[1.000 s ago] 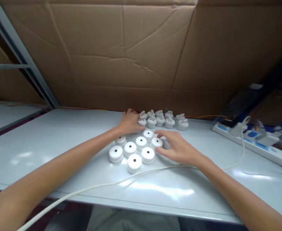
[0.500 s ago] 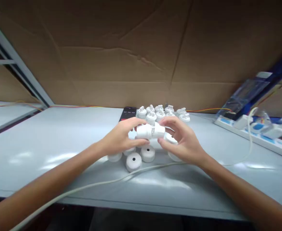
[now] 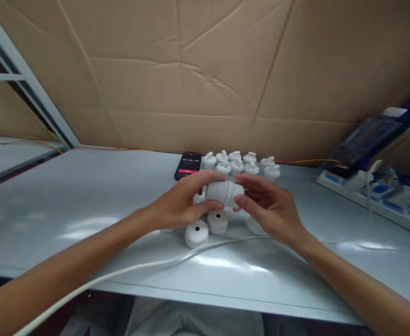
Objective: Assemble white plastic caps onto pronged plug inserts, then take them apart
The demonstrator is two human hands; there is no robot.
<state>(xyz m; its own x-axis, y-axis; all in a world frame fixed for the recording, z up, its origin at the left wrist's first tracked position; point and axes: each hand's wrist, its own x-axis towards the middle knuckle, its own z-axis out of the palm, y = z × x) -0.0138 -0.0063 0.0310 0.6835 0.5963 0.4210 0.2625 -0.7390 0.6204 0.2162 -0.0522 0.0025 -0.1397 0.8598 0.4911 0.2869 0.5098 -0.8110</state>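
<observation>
My left hand (image 3: 186, 198) and my right hand (image 3: 273, 205) hold a white plastic cylindrical housing (image 3: 224, 192) between them, lying sideways above the table. The left fingers and thumb pinch its wider end; the right ones grip its narrower end. A seam or ring runs round its middle. Below the hands stand round white caps with a dark centre spot, one at the front (image 3: 196, 234) and another (image 3: 218, 222) behind it. A further white piece (image 3: 255, 226) is partly covered by my right hand.
Several white cylindrical pieces with small raised tops (image 3: 236, 164) stand in rows at the back, beside a phone (image 3: 188, 165) running a timer. A white cable (image 3: 138, 267) crosses the table's front. Power strips (image 3: 376, 196) lie at the right, and cardboard (image 3: 156, 88) backs the table.
The gap between the two ends of the white housing has closed, and it now looks like one piece. Both hands stay on it. The camera view has shifted slightly.
</observation>
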